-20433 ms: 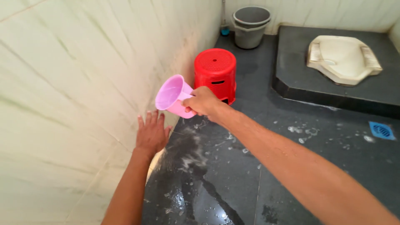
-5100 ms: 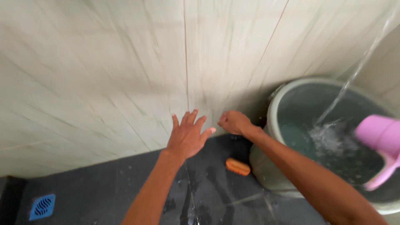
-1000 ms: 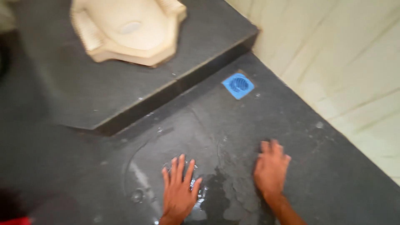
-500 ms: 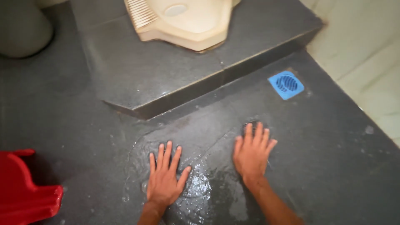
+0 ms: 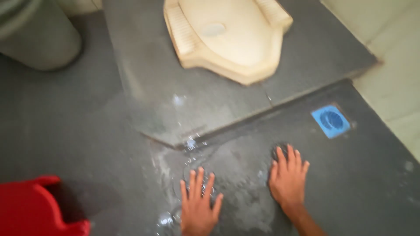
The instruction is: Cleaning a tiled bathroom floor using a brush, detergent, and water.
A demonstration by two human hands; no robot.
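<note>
Both hands lie flat, palms down, on the wet dark floor [image 5: 109, 131], fingers spread apart and clamped on nothing. The left hand [image 5: 199, 209] rests in a patch of water and foam; the right hand [image 5: 287, 181] lies just beside it, nearer the blue floor drain [image 5: 330, 121]. Ahead, a raised dark step [image 5: 144, 65] carries a cream squat toilet pan [image 5: 227, 37]. A grey bucket [image 5: 37, 39] stands at far left; a red plastic stool [image 5: 35, 207] shows in the near left corner. Pale wall tiles [image 5: 389, 57] border the right side.
</note>
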